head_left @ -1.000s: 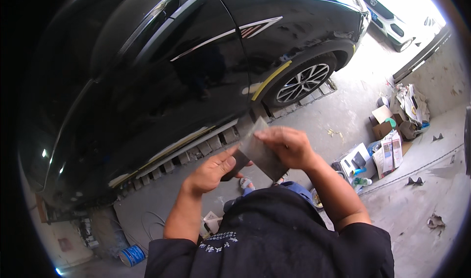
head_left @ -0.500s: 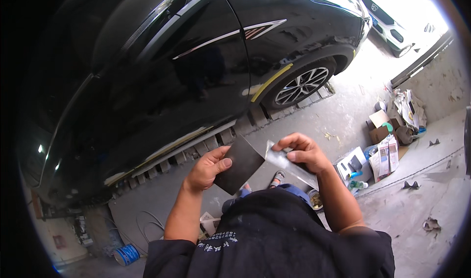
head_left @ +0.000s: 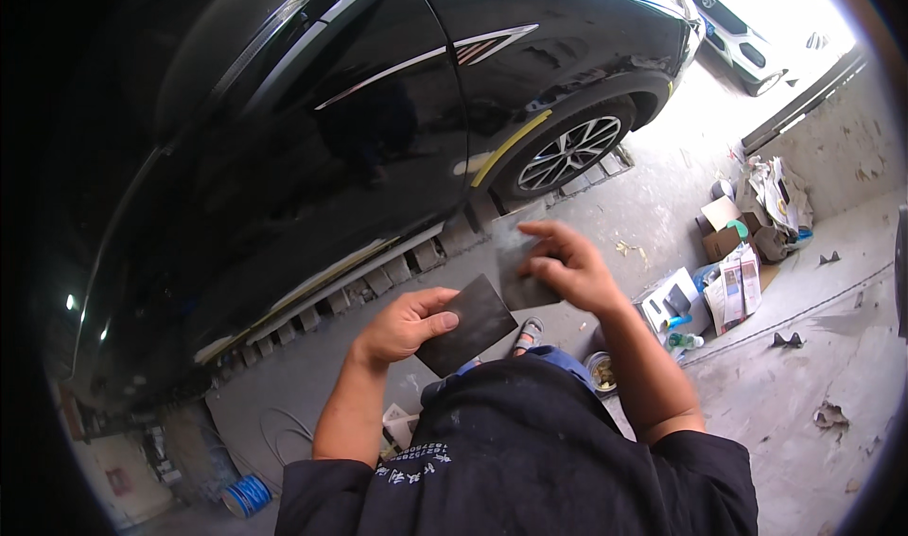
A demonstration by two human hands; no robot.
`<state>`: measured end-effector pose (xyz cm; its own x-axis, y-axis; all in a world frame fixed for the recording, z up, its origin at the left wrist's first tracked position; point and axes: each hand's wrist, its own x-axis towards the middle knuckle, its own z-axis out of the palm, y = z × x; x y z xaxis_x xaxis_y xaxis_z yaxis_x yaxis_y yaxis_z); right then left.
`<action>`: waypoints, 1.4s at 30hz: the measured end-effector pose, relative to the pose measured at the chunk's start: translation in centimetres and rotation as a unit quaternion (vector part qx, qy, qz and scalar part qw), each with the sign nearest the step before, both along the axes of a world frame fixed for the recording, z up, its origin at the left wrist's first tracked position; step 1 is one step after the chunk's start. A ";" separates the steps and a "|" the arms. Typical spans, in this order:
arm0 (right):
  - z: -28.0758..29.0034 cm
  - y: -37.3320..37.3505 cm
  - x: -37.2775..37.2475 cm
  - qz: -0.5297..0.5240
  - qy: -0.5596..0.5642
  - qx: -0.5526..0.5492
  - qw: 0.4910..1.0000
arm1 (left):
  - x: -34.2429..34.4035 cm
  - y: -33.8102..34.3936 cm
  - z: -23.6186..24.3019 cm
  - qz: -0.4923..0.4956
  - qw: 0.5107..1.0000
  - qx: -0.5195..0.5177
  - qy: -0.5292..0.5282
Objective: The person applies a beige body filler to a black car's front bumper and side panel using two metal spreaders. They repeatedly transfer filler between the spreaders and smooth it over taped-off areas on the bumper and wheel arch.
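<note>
My left hand (head_left: 407, 326) grips a dark grey square sheet (head_left: 473, 326), which looks like sandpaper, by its left edge with the thumb on top. A second dark grey sheet (head_left: 515, 295), also like sandpaper, hangs from my right hand (head_left: 572, 269), held between thumb and fingers. That hand is slightly blurred. The two sheets sit close together, nearly meeting at their edges, in front of my black shirt. Beyond them stands a black car (head_left: 378, 139), with yellow masking tape (head_left: 511, 148) along the wheel arch and a pale patch (head_left: 467, 165) beside the tape.
Concrete blocks (head_left: 397, 269) line the floor under the car's side. At right lie boxes and papers (head_left: 733, 285), with a green bottle (head_left: 683, 341) nearby. A round tub (head_left: 601, 370) stands by my legs. A blue can (head_left: 248, 496) lies at lower left. A white car (head_left: 733, 30) is outside.
My right hand has moved left and up, and its sheet now faces me as dark grey instead of showing a bright, glossy side. The left hand's sheet has shifted slightly down and right.
</note>
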<state>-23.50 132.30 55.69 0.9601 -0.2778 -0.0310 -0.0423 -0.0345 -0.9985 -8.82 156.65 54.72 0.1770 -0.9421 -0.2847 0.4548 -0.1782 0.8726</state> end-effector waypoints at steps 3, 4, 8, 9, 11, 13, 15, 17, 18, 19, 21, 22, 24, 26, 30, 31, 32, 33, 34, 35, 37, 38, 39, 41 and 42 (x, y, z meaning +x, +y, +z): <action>0.5 2.2 0.5 0.018 -0.011 -0.095 0.995 | 0.1 -0.5 0.0 -0.026 1.000 0.006 -0.007; 0.5 2.7 0.6 0.014 -0.021 -0.069 0.997 | 0.2 -0.5 0.0 -0.029 0.999 0.009 -0.013; 0.8 3.9 1.1 -0.031 0.032 -0.043 0.998 | 0.3 -0.4 -0.7 -0.026 0.998 0.022 -0.047; 0.3 4.1 1.1 -0.034 0.014 -0.081 0.996 | 0.3 -0.4 -0.8 -0.023 0.998 0.024 -0.058; -0.4 4.5 0.7 -0.033 0.007 -0.102 0.994 | 0.4 -0.3 -1.0 -0.011 0.998 0.027 -0.059; -1.2 4.8 0.1 -0.030 -0.009 -0.125 0.992 | 0.3 -0.3 -1.0 -0.005 0.998 0.032 -0.057; -1.5 5.2 -0.5 -0.026 -0.002 -0.132 0.991 | 0.4 -0.1 -0.8 -0.007 0.998 0.040 -0.051; -1.6 5.7 -0.9 -0.023 0.011 -0.138 0.990 | 0.8 0.4 -1.4 0.019 0.999 0.031 -0.033; -1.9 5.8 -1.2 -0.028 0.001 -0.139 0.990 | 1.0 0.7 -1.8 0.033 0.999 0.026 -0.024; -2.4 5.7 -1.5 -0.033 -0.009 -0.140 0.990 | 1.2 0.9 -2.4 0.080 0.997 0.004 -0.001; -3.5 5.3 -2.0 -0.053 0.006 -0.112 0.992 | 1.6 1.4 -3.6 0.173 0.983 -0.041 0.045; -4.1 4.9 -2.2 -0.069 0.031 -0.083 0.994 | 1.7 1.5 -3.9 0.182 0.979 -0.059 0.074; -4.5 4.6 -2.4 -0.096 0.032 -0.066 0.993 | 1.6 2.0 -4.2 0.202 0.967 -0.091 0.128; -4.3 4.3 -2.4 -0.111 0.026 -0.029 0.993 | 0.7 1.5 -4.3 0.222 0.958 -0.088 0.157; -2.0 4.3 -2.6 -0.083 -0.009 -0.057 0.995 | -0.1 1.2 -4.8 0.213 0.940 -0.120 0.238; -1.8 4.6 -2.5 -0.081 -0.030 -0.063 0.994 | -0.5 1.0 -4.8 0.209 0.936 -0.140 0.247; -1.6 4.7 -2.4 -0.081 -0.050 -0.072 0.993 | -0.9 0.6 -4.9 0.204 0.931 -0.161 0.257; -1.6 4.9 -2.4 -0.080 -0.070 -0.080 0.991 | -1.3 0.5 -5.0 0.215 0.931 -0.155 0.250; -1.7 5.1 -2.4 -0.077 -0.080 -0.039 0.993 | -1.7 0.4 -4.7 0.243 0.937 -0.136 0.210; -2.0 5.3 -2.6 -0.076 -0.088 0.002 0.993 | -2.3 0.1 -4.1 0.269 0.941 -0.117 0.170; -2.2 6.1 -2.6 -0.084 -0.091 0.108 0.986 | -3.3 -0.8 -3.5 0.343 0.935 -0.062 0.062; -2.2 6.7 -2.6 -0.095 -0.083 0.171 0.977 | -3.7 -1.1 -3.5 0.357 0.932 -0.063 -0.002; -2.7 7.5 -2.4 -0.122 -0.069 0.233 0.963 | -3.9 -1.3 -3.4 0.369 0.924 -0.065 -0.069; -3.0 8.5 -2.0 -0.144 -0.043 0.337 0.930 | -4.2 -1.5 -3.2 0.389 0.899 -0.054 -0.194; -2.8 8.9 -1.9 -0.154 -0.030 0.380 0.912 | -4.3 -1.6 -3.1 0.388 0.874 -0.040 -0.289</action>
